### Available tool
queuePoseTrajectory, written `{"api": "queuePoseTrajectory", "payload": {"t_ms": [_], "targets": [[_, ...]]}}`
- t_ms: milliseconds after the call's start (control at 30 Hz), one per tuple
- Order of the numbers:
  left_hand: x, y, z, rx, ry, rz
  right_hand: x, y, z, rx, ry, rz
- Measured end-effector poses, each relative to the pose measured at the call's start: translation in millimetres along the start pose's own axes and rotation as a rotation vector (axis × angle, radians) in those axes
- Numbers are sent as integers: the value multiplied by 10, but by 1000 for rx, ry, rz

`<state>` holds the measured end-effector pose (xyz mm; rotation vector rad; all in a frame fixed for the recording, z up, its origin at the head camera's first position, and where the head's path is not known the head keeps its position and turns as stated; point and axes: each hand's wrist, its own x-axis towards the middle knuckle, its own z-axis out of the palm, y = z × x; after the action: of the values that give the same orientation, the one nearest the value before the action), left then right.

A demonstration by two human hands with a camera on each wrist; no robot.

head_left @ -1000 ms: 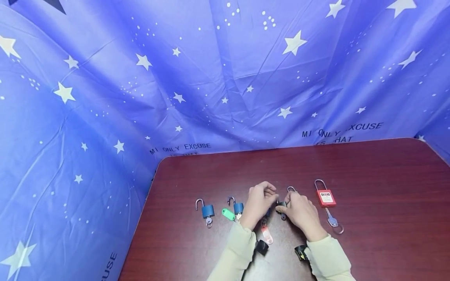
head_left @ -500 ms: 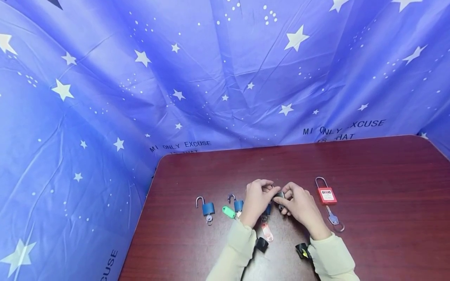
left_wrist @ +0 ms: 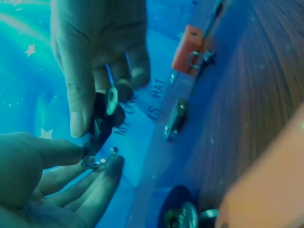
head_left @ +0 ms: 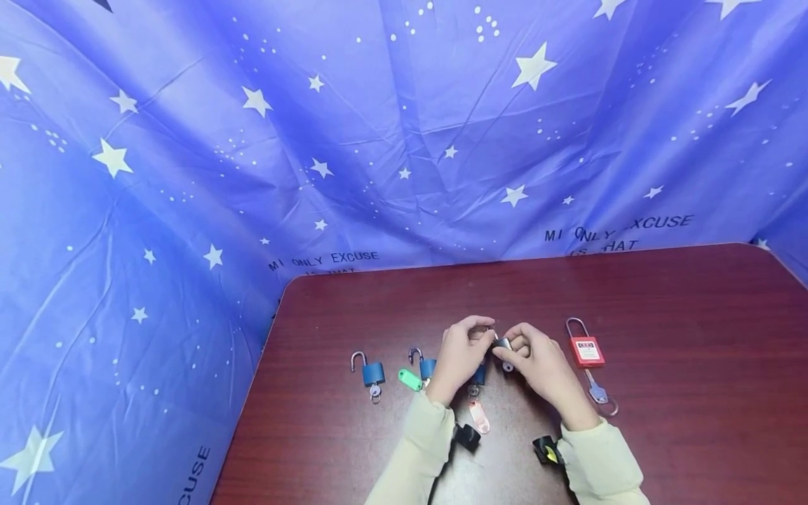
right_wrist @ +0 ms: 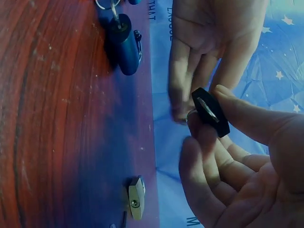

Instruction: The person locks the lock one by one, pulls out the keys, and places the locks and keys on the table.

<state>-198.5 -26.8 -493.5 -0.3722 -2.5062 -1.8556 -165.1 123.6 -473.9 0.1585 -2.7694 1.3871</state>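
A small black padlock is held between both hands above the table, with a key sticking out of its bottom. My right hand pinches the lock body between thumb and fingers; in the right wrist view the padlock shows its underside and the key's edge. My left hand has thumb and fingers at the shackle end, where a bit of shackle shows in the left wrist view. Under the left hand lies a blue padlock with a red key tag, partly hidden.
Further left lie two blue padlocks with raised shackles, one with a key, one beside a green tag. A red padlock and its key lie right. The right wrist view shows a brass padlock on the table.
The right hand has brought the black padlock up against the left hand's fingers. The padlock has tilted, and its key now shows below the right thumb.
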Motion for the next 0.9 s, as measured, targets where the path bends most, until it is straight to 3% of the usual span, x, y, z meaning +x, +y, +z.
{"api": "queuePoseTrajectory", "payload": {"t_ms": [100,200,333,600,733,900], "targets": [[16,30,-9,-124,-2,4,7,18,-2,74,-11,23],[25,57,-35,-237,18,9,6,11,-8,254,-49,59],[22,56,-65,-314,23,-13,4,4,-24,470,-70,97],[9,46,-70,-454,-132,-114,22,33,-101,438,-12,106],[11,27,-80,-436,-192,-67,17,30,-134,539,-50,108],[15,38,-144,-406,-159,4,-4,-7,-184,611,-60,149]]}}
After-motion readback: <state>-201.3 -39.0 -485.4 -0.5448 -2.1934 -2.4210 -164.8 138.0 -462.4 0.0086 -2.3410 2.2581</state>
